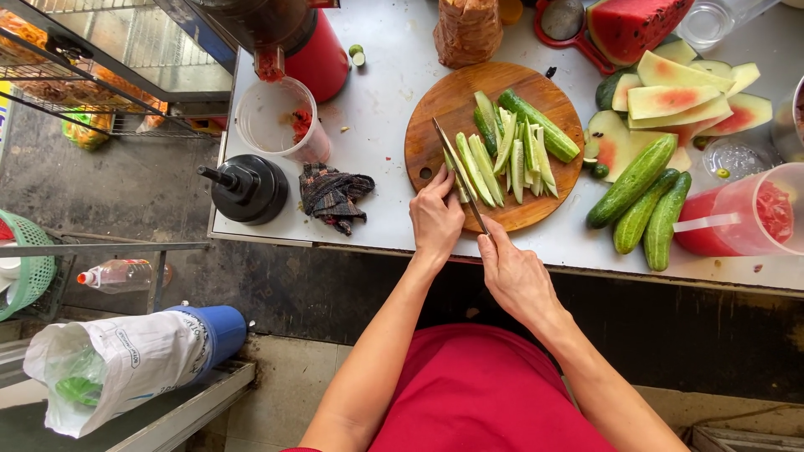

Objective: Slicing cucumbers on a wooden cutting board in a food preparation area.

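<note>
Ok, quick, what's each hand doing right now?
Left hand: fingers pressed on a cucumber strip.
Right hand: closed on the knife.

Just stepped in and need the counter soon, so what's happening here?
A person in a red top is slicing cucumber on the round wooden cutting board. The left hand steadies a pale cucumber strip while the right hand holds a long-bladed knife against it. A pile of cut cucumber spears already lies on the board. Three whole green cucumbers wait beside it, near the watermelon rinds.
</note>
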